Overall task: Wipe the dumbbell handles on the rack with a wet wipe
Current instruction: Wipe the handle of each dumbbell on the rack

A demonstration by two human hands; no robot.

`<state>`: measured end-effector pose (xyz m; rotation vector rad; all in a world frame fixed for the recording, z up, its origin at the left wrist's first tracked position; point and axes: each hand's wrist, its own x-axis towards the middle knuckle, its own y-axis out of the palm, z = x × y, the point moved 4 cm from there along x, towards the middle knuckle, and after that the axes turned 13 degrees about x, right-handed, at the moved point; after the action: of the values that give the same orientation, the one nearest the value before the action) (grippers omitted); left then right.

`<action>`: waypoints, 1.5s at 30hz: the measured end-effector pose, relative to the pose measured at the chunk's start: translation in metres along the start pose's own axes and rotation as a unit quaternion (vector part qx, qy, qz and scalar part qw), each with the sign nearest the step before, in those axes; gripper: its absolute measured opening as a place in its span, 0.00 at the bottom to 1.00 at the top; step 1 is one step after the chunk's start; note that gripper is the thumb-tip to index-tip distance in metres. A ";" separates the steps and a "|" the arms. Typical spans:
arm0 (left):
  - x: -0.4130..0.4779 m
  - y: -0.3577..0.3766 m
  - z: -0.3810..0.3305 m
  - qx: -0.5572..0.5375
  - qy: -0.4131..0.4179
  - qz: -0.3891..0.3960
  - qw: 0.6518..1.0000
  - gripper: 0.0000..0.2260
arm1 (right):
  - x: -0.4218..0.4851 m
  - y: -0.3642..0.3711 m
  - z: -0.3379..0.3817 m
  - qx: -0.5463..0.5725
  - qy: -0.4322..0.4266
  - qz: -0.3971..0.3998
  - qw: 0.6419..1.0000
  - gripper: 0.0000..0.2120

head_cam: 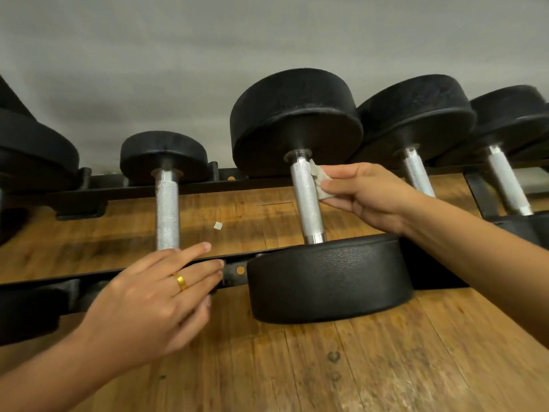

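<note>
Knurled silver steel dumbbell handle [306, 195] on the black metal rack [44, 281], long axis running away from the viewer — right hand [367, 193] pinches a crumpled grey wet wipe [319, 179] against its right side. Left hand [148, 301] relaxed, fingers straight, farther off.

Wall [178, 55] fills upper half of frame: plain grey, matte, w/ a soft darker shade at mid left. Floor [386, 367] takes lower half: warm brown wood planks, worn, scuffed, seams running toward wall; dark knots [333, 356] at lower centre. Small white scrap [218, 226] lies on planks at centre, btwn the rails. Black metal rack [202, 188] crosses frame left to right in two rails, orange dots on brackets. Light even, indoor, dull sheen on wood. Pale strip at far right edge, can't tell what.
</note>
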<state>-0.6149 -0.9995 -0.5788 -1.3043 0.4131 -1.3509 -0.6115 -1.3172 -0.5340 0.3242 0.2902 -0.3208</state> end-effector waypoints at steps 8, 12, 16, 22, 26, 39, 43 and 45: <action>0.000 -0.001 -0.001 0.006 -0.003 -0.011 1.000 0.15 | -0.002 0.001 -0.008 -0.036 0.060 0.007 0.998 0.14; 0.000 0.000 0.000 0.006 -0.002 -0.007 1.000 0.15 | -0.008 0.001 -0.008 -0.072 0.107 -0.002 0.992 0.13; -0.002 0.000 0.002 0.007 0.001 -0.016 1.000 0.15 | -0.003 0.008 -0.007 -0.055 0.114 -0.011 0.992 0.15; -0.003 0.002 0.002 0.015 0.005 -0.027 1.000 0.14 | -0.028 -0.007 -0.002 -0.170 0.147 0.013 0.974 0.10; -0.003 0.003 0.004 0.013 0.006 -0.026 1.000 0.14 | -0.037 -0.008 0.005 -0.233 0.146 0.023 0.961 0.12; -0.003 0.001 0.002 0.005 0.003 0.011 1.000 0.18 | -0.160 -0.027 0.001 -0.525 -0.449 -0.044 0.722 0.17; -0.002 -0.001 0.001 0.001 0.000 0.022 1.000 0.19 | -0.177 -0.042 -0.020 -0.512 -0.428 -0.042 0.744 0.19; -0.001 -0.002 0.001 -0.002 -0.001 0.029 1.000 0.19 | -0.183 -0.046 -0.027 -0.519 -0.416 -0.030 0.746 0.20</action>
<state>-0.6152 -0.9972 -0.5776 -1.2885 0.4490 -1.3005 -0.7998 -1.3016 -0.5108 -0.9473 -0.4356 -0.2938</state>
